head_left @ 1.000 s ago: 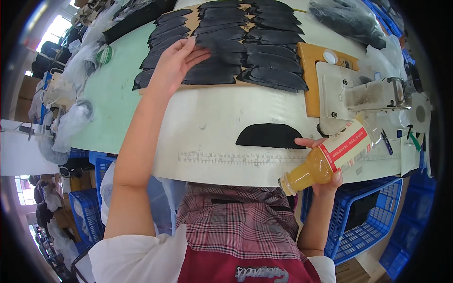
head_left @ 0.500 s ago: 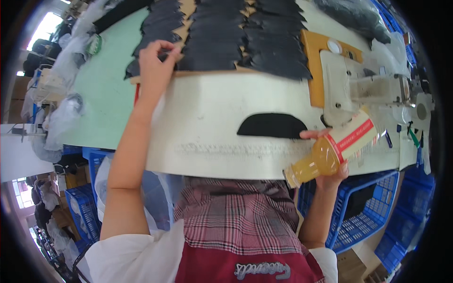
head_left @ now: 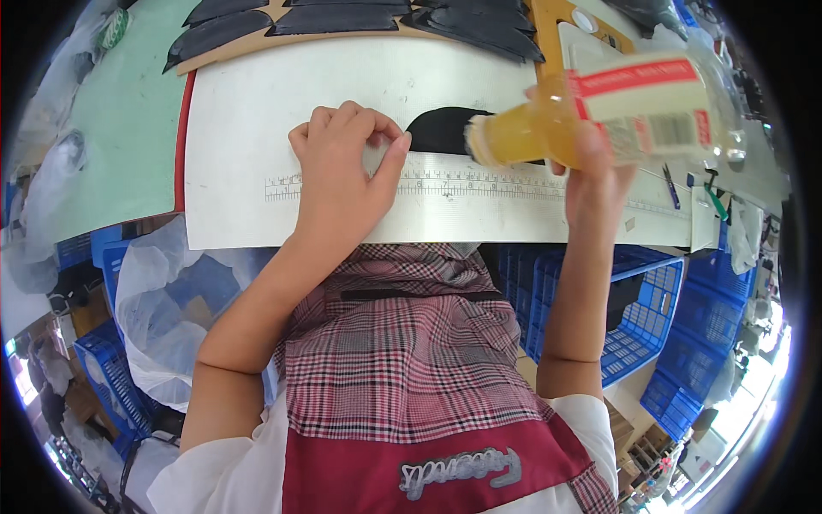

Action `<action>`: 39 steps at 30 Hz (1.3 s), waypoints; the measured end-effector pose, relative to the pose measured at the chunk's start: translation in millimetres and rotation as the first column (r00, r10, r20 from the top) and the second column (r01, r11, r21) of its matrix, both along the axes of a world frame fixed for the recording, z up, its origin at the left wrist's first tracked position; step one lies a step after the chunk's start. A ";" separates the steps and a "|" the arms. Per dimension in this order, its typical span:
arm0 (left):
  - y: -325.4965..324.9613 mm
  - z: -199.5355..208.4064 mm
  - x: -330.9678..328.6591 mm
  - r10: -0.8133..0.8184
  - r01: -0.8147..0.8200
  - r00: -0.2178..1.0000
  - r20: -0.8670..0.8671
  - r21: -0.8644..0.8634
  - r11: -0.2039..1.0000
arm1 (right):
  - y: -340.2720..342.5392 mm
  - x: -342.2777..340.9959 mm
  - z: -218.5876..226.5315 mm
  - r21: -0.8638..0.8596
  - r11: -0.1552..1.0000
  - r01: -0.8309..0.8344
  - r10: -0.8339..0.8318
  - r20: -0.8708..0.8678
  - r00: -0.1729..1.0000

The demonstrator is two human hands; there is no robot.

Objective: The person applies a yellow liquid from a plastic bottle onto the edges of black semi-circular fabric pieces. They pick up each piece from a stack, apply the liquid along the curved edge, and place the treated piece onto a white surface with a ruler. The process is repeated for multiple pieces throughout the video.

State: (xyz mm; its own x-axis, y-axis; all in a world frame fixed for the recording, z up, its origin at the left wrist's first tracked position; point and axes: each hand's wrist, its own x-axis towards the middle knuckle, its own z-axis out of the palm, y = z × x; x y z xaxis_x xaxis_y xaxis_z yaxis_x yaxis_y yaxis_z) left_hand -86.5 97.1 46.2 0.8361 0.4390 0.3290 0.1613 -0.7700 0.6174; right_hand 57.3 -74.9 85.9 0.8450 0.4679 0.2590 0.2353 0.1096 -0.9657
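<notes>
My right hand grips a clear plastic bottle of yellowish liquid. It is held sideways, with its whitish neck end toward the left, in front of the right part of a black half-moon piece. That piece lies flat on the white tabletop just above a printed ruler scale. My left hand has its fingers curled, and the thumb and index finger come together at the piece's left tip. Whether the bottle's mouth touches the piece I cannot tell.
Overlapping rows of black pieces lie on a brown board at the far side. A tan wooden frame stands far right. Blue plastic crates sit below the table. Left is a green surface with a red edge.
My left hand has left the black rows and come nearer, to the half-moon piece's left tip. The bottle has risen with my right hand, its neck now over the piece. The view has shifted.
</notes>
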 end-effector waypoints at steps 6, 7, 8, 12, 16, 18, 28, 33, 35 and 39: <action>-4.3 -7.9 5.3 0.067 -0.067 0.993 0.099 -0.004 0.998 | 39.2 -27.8 18.0 -0.259 0.965 -0.044 0.153 0.418 0.896; -4.2 -8.2 5.9 0.072 -0.072 0.991 0.112 -0.003 0.997 | 42.3 -28.7 17.4 -0.278 0.960 -0.046 0.167 0.427 0.889; -4.3 -8.7 6.4 0.073 -0.073 0.990 0.122 -0.001 0.997 | 44.4 -30.0 16.1 -0.295 0.954 -0.045 0.176 0.434 0.884; -5.4 -8.2 6.6 0.076 -0.072 0.990 0.116 -0.043 0.997 | 51.3 -39.4 17.6 -0.409 0.912 0.029 0.180 0.462 0.868; -5.7 -10.2 6.6 0.076 -0.072 0.991 0.110 -0.040 0.997 | 45.7 -36.4 19.2 -0.457 0.887 0.065 0.241 0.578 0.780; -6.3 -9.1 7.5 0.078 -0.075 0.991 0.112 -0.026 0.997 | 34.2 -31.1 21.5 -0.459 0.880 0.122 0.200 0.591 0.781; -3.5 -8.3 5.0 0.073 -0.074 0.994 0.085 0.008 0.997 | -74.9 17.9 25.6 -0.342 0.806 0.483 -0.253 0.538 0.804; -3.5 -5.4 7.0 0.056 -0.055 0.995 0.088 -0.016 0.998 | -27.6 -1.1 26.4 -0.145 0.938 0.315 -0.252 0.340 0.906; -2.6 -7.7 6.7 0.059 -0.057 0.994 0.092 -0.018 0.998 | 14.7 -8.7 19.7 -0.169 0.976 0.136 -0.038 0.485 0.874; -5.2 -5.4 9.4 0.041 -0.038 0.994 0.105 -0.023 0.999 | 58.2 -17.4 18.9 -0.280 0.960 -0.024 0.160 0.472 0.867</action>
State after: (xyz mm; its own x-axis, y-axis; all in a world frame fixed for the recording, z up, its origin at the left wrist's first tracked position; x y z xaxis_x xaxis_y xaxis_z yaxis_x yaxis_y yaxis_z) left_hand -77.1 91.9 40.8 0.7792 0.4786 0.4047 0.1247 -0.7512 0.6482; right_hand 39.8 -16.7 104.8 0.5925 0.6438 0.4841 0.6817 -0.0805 -0.7272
